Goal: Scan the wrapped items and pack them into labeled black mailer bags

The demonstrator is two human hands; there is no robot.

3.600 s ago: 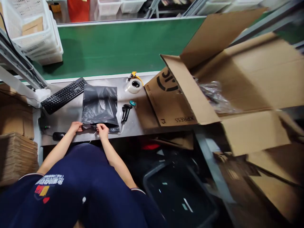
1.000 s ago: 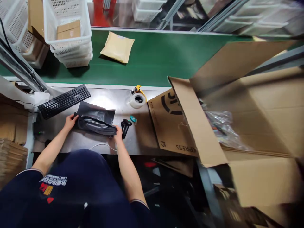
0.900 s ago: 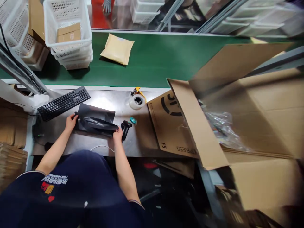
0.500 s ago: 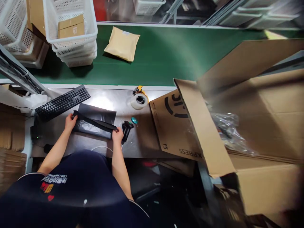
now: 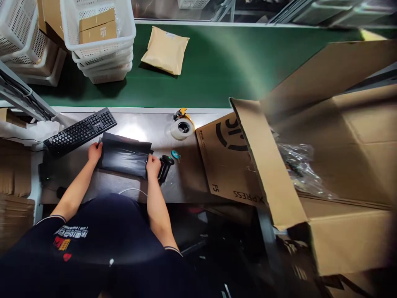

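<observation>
Green belt [image 5: 217, 70] ran across the far side, beyond the metal bench [image 5: 186, 186]; the large cardboard box [image 5: 263, 157] stood at the right end of the bench, flaps spread, with a bundle in clear plastic [image 5: 305, 165] inside it; stacked white baskets [image 5: 105, 54] stood on the belt toward the left, the top one holding a small brown carton [image 5: 97, 30]; the keyboard [image 5: 80, 130] lay aslant at the left of the bench, near its far edge; the black bag [image 5: 124, 160] lay on the bench before the person, between keyboard and scanner, a crosswise edge showing on its upper face; a yellow envelope [image 5: 166, 50] lay on the belt, just beside the baskets.

Hands: left hand [image 5: 94, 152] pinched the bag at its left edge, fingers closed on the plastic; right hand [image 5: 153, 166] pinched the opposite edge, thumb uppermost; the bag was thus held from both ends.

Smaller items: black scanner [image 5: 166, 164] lay just beside the right hand; whether they touched could not be told; tape roll [image 5: 176, 131] with a yellow holder lay farther back, near the box; a small teal disc [image 5: 175, 155] lay just beyond the scanner.
</observation>
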